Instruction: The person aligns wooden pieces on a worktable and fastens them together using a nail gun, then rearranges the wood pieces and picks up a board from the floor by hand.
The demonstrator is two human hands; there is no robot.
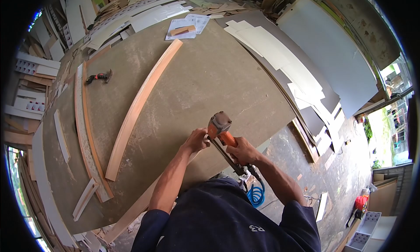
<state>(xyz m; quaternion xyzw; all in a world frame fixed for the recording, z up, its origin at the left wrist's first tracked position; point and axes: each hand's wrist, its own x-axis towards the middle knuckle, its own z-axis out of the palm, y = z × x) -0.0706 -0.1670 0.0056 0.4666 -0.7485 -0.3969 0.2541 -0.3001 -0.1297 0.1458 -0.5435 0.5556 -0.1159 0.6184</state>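
Observation:
An orange nail gun (227, 138) with a grey head stands over the near edge of the brown board, its handle gripped by my right hand (245, 152). A blue coiled air hose (256, 195) hangs below it. My left hand (196, 141) is closed just left of the gun's nose, fingers curled; what they hold is hidden. Under my left forearm a long wooden strip (131, 217) runs along the board's near edge towards that hand. Farther left, a curved wooden piece (142, 107) lies on the board.
The large brown board (210, 72) carries a curved frame piece (85, 134), a hammer-like tool (99, 77), short strips, and papers (199, 22) with a wood block (183, 31). White sheets (284, 64) are stacked to the right. Offcuts line the left and back.

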